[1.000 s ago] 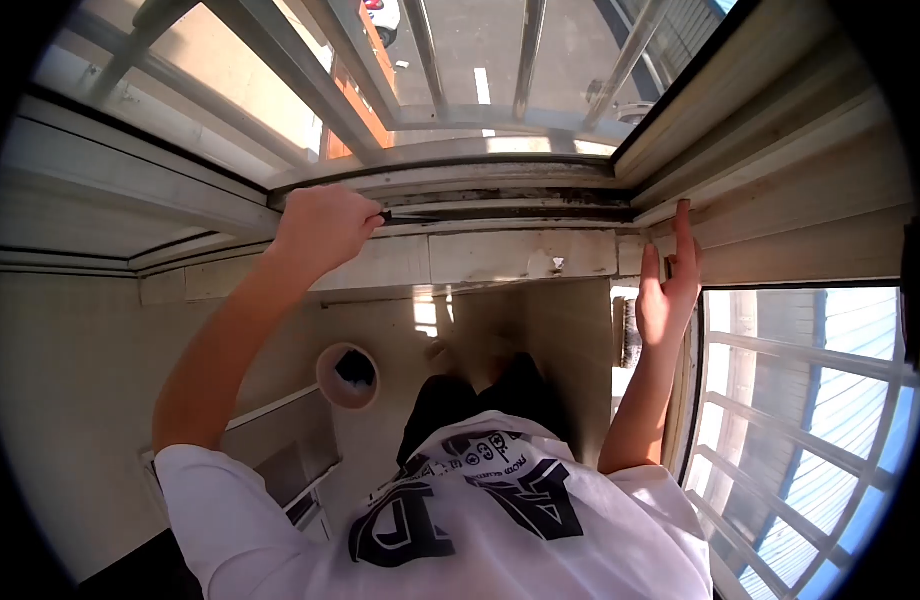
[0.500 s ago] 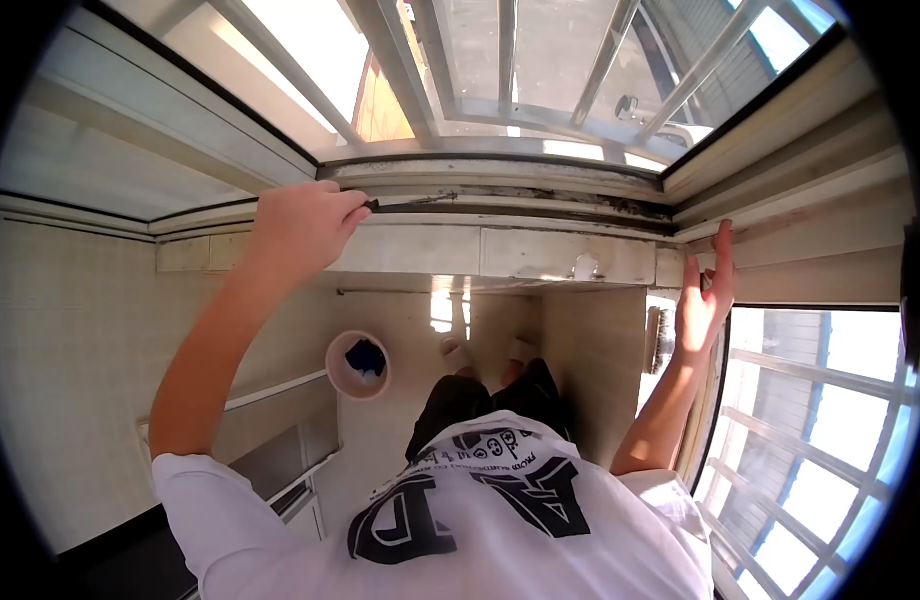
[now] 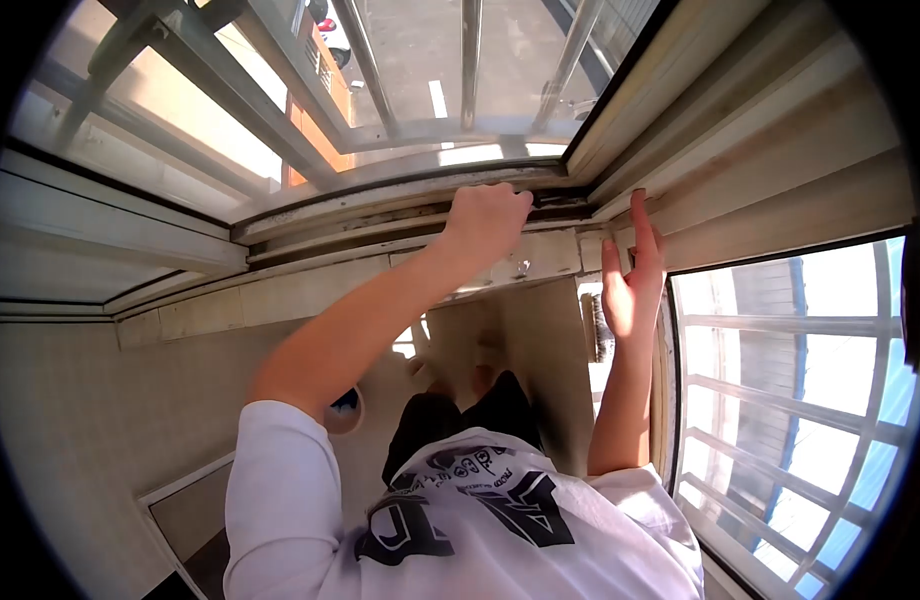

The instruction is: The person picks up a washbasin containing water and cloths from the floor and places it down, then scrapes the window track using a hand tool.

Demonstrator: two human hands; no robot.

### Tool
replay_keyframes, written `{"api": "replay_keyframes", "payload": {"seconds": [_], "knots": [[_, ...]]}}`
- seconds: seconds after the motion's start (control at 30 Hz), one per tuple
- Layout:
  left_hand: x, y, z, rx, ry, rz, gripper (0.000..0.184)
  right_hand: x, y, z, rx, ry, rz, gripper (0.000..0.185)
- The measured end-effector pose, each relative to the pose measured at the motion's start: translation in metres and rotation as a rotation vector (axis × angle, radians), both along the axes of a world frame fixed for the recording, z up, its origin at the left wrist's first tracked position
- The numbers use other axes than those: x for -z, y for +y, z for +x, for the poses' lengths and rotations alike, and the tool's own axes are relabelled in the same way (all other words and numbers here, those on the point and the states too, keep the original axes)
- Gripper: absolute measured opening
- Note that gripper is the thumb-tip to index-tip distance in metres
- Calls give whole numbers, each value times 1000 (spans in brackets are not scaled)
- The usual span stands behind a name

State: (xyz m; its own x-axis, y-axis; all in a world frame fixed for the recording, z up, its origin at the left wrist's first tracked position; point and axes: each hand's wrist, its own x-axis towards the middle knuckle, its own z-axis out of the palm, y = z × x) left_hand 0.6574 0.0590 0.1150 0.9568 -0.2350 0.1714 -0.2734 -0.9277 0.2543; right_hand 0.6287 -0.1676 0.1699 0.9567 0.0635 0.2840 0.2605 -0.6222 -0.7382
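My left hand [image 3: 488,222] is closed over the window track [image 3: 370,222], near its right corner. Its fingers are wrapped round a slim tool with a dark handle and a thin shaft, which the fist now mostly hides. Dark grime lines the grooves of the track. My right hand [image 3: 635,285] rests against the side window frame [image 3: 720,215] at the right, holding nothing. Its fingers are apart, and the index finger points up along the frame. A tiled sill [image 3: 320,285] runs below the track.
Metal bars [image 3: 470,70] stand outside the front window, and more bars [image 3: 790,325] outside the right one. A bucket [image 3: 350,415] with dark blue cloth in it is on the floor, partly behind my left arm. A brush [image 3: 604,328] is beside my right wrist.
My left hand has moved right along the track with the slim tool, toward the corner. My right hand stays against the side frame. The view has turned to the right.
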Motion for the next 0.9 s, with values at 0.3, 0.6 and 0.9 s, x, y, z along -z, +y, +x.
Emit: {"api": "replay_keyframes", "payload": {"seconds": [0.3,0.6,0.9], "knots": [[-56,89,-54,-109,106,265,13,-5,0,2,-60,-43,21,70],[-23,-26,-7,-42,-7,202,9,-3,-2,4,-86,-77,12,69],[-65,80,-45,-164,160,316,15,0,-13,9,-162,-107,20,67]]}}
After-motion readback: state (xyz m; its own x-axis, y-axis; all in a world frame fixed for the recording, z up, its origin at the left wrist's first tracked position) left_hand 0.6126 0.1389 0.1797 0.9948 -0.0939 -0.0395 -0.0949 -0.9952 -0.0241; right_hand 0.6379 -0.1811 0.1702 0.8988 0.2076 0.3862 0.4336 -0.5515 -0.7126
